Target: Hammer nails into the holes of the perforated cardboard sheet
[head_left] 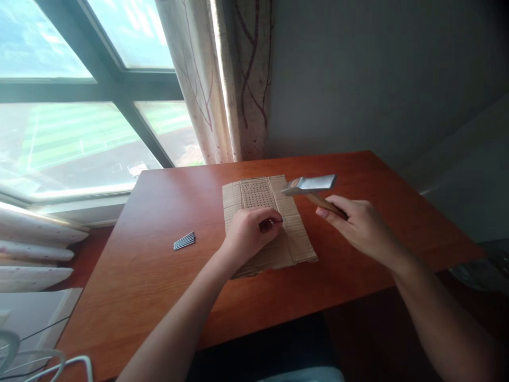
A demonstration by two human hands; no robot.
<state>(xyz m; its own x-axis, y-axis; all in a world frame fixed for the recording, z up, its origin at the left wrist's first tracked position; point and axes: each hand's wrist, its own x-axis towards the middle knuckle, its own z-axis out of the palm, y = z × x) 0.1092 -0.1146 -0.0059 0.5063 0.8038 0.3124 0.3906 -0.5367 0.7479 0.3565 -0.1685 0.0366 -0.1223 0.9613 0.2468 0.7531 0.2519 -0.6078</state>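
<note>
A flat piece of brown cardboard [294, 239] lies on the red-brown wooden table [159, 254], with a patch of many small holes near its far end. My left hand [248, 233] rests on the cardboard, fingers pinched on a small nail held upright against it. My right hand [360, 225] grips the wooden handle of a hammer [312, 185], whose metal head hangs just above and to the right of the nail. A small bundle of loose nails [184, 241] lies on the table to the left of my left hand.
A large window [75, 95] and a patterned curtain [226, 79] stand behind the table's far left corner. A grey wall runs along the back. White cables [47, 363] and white items sit low at the left, beside the table.
</note>
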